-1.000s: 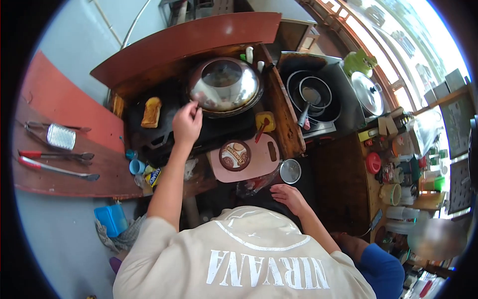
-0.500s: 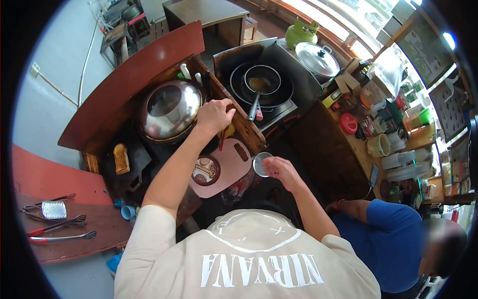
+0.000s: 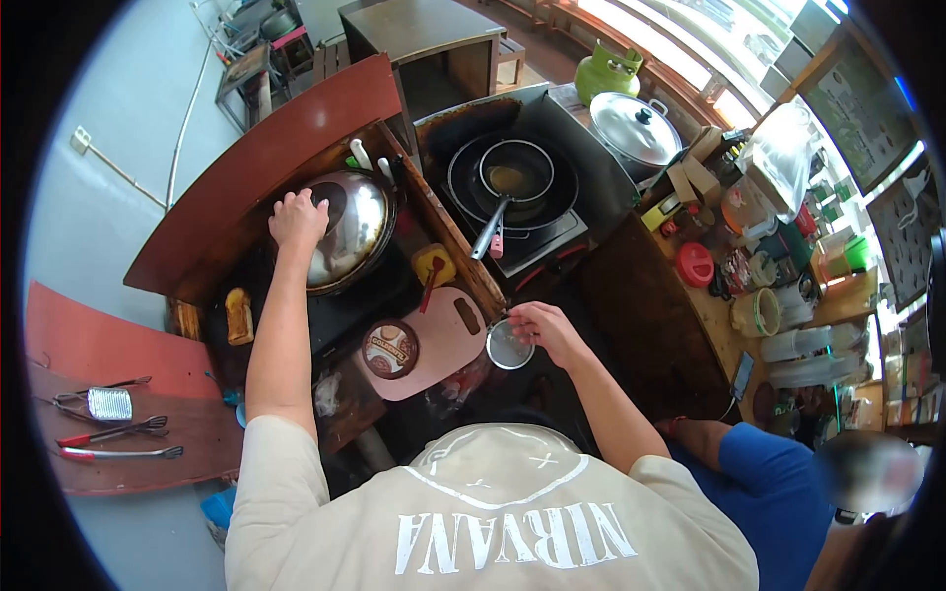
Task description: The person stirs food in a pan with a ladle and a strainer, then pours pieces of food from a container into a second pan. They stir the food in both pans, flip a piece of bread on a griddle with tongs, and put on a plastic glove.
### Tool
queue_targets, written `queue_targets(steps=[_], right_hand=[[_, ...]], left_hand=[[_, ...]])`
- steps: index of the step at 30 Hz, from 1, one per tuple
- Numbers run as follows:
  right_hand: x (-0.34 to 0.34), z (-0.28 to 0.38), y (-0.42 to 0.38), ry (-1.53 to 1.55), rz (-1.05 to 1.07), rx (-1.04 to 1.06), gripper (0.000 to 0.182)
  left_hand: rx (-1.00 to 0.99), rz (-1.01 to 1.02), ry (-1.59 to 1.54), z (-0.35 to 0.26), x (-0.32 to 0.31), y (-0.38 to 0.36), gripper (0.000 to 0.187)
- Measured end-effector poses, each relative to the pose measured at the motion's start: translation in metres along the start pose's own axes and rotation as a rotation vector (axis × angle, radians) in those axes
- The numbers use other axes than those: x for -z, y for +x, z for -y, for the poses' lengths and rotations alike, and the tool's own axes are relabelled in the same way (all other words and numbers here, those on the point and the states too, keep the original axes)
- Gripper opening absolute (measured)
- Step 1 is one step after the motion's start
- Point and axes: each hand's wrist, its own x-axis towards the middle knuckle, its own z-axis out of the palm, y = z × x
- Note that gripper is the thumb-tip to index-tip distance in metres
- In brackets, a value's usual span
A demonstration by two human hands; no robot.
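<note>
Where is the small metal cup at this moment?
In the head view, the small metal cup is near the centre, at the right hand, beside the right end of the pink cutting board.

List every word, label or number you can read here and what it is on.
"NIRVANA", seen mirror-reversed, white letters on the shirt.
The tub lid on the pink board has a brand band, too blurred to read.
Packets and jars on the shelf: print too small to read.
Nothing else legible.

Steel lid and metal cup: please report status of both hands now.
Left hand on steel lid. Right hand grips metal cup rim. Nothing between them.
</note>
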Motion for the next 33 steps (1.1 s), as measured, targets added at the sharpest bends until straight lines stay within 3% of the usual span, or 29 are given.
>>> queue_targets(steps=[3,6,8,12,16,21,28,33], right_hand=[[0.004,0.019,0.021,-0.095,0.036,0.01,0.023],[0.013,0.03,0.037,-0.193,0.054,-0.011,0.025],[0.019,0.032,0.047,-0.174,0.077,-0.026,0.025],[0.027,0.036,0.061,-0.196,0.14,-0.045,0.024],[0.041,0.039,0.06,-0.181,0.199,-0.023,0.025],[0.086,0.021,0.057,-0.203,0.19,-0.107,0.025],[0.139,-0.02,0.043,-0.247,0.131,-0.322,0.028],[0.144,-0.033,0.024,-0.483,0.139,-0.33,0.027]], left_hand=[[0.03,0.036,0.078,-0.005,0.003,-0.008,0.044],[0.019,0.001,-0.04,-0.025,-0.001,-0.022,0.044],[-0.22,-0.058,-0.252,-0.052,-0.012,-0.037,0.039],[-0.291,-0.047,-0.409,-0.123,-0.003,-0.091,0.029],[-0.101,-0.058,-0.572,-0.133,-0.005,-0.138,0.024],[0.199,-0.082,-0.702,-0.068,-0.027,-0.219,0.021],[0.487,0.099,-0.572,0.012,-0.086,-0.339,0.018],[0.936,-0.044,-0.436,0.068,-0.122,-0.375,0.018]])
